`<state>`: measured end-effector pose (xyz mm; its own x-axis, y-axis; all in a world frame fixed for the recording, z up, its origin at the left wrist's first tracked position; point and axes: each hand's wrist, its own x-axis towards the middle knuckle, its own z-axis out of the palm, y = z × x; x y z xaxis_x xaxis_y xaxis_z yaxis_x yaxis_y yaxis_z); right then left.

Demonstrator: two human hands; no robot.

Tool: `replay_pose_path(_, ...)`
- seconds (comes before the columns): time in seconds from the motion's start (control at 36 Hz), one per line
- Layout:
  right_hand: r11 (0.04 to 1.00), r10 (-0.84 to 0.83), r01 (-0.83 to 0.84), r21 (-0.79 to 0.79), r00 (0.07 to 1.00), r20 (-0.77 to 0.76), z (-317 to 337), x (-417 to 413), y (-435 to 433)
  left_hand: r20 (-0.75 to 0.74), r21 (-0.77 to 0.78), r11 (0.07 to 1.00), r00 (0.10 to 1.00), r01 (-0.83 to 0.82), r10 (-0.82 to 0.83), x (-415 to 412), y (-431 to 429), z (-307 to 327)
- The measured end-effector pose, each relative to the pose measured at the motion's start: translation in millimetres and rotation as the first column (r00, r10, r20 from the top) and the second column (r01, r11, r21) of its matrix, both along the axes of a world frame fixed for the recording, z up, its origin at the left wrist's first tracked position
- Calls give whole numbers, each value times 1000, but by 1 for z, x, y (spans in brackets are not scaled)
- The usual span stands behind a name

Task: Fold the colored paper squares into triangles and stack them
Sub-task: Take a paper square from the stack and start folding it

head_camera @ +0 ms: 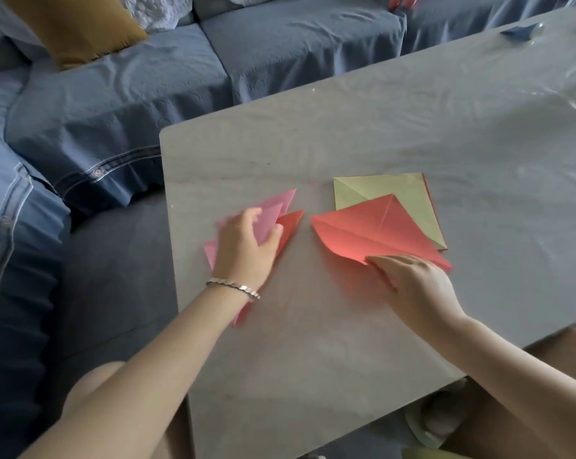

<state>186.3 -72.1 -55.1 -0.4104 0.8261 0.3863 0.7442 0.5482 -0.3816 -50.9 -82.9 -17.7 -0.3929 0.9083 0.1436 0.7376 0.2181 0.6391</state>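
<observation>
The right hand [409, 283] pinched the red sheet [379, 226] by its near corner over the yellow square [409, 193]; the left hand [247, 246] rested loosely on the pink triangles [270, 217]. Its corners needed to meet exactly before creasing on the tabletop [313, 326].

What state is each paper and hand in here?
pink triangles, folded, stacked
red triangle, folded, under the pink ones
coral sheet, creased, open, near edge lifted
yellow-green square, flat, partly under the coral sheet
left hand, resting on the pink triangles, grip unclear
right hand, pinching the coral sheet's corner
</observation>
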Motion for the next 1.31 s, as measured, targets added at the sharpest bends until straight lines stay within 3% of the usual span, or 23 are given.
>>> replay_pose_path(0.06, 997, 80, -81, -15, 996, -50, 8, -8, -12, 358, -239, 971, 930, 6, 82, 17, -2, -2)
replay_pose_path(0.08, 992, 125, -127, -19, 990, -64, 12, -12, -18, 451, -322, 947, 882, 15, 139, 23, -4, -4)
replay_pose_path(0.17, 960, 276, -279, -19, 957, -93, 15, -19, -29, 560, -411, 912, 787, -6, 258, 29, -11, -9)
replay_pose_path(0.25, 888, 443, -455, -63, 884, -150, 10, -17, -33, 656, -378, 918, 666, -116, 355, 24, -12, -15)
replay_pose_path(0.33, 832, 507, -537, -138, 838, -200, 4, -11, -33, 635, -370, 910, 663, -190, 396, 14, -10, -15)
replay_pose_path(0.42, 807, 483, -535, -248, 841, -244, 2, -5, -34, 629, -383, 922, 717, -52, 302, 6, -13, -15)
replay_pose_path(0.5, 821, 333, -441, -362, 886, -323, 4, -1, -33, 517, -384, 922, 839, 51, 169, 0, -18, -17)
replay_pose_path(0.61, 857, 103, -291, -426, 905, -412, 4, -1, -25, 434, -340, 931, 900, 133, 30, -1, -27, -18)
replay_pose_path(0.69, 852, -21, -239, -466, 874, -486, 11, -5, -17, 457, -289, 940, 889, 179, -29, 0, -35, -18)
replay_pose_path(0.81, 799, -128, -166, -578, 893, -432, 20, -9, -1, 525, -257, 935, 848, 245, -78, 0, -45, -13)
replay_pose_path(0.89, 757, -124, -177, -629, 906, -404, 28, -12, 6, 599, -277, 903, 794, 328, -104, 0, -51, -7)
replay_pose_path(1.03, 775, -183, -165, -611, 866, -466, 34, -18, 4, 619, -329, 867, 779, 373, -100, -3, -57, -3)
replay_pose_path(1.11, 788, -224, -168, -592, 818, -530, 37, -20, -3, 492, -361, 872, 862, 332, -124, 1, -56, 6)
replay_pose_path(1.19, 800, -227, -168, -576, 804, -549, 45, -23, -8, 304, -264, 923, 933, 278, -194, 12, -58, 20)
replay_pose_path(1.31, 798, -215, -186, -573, 801, -559, 56, -28, -13, 315, -49, 950, 908, 307, -277, 28, -60, 35)
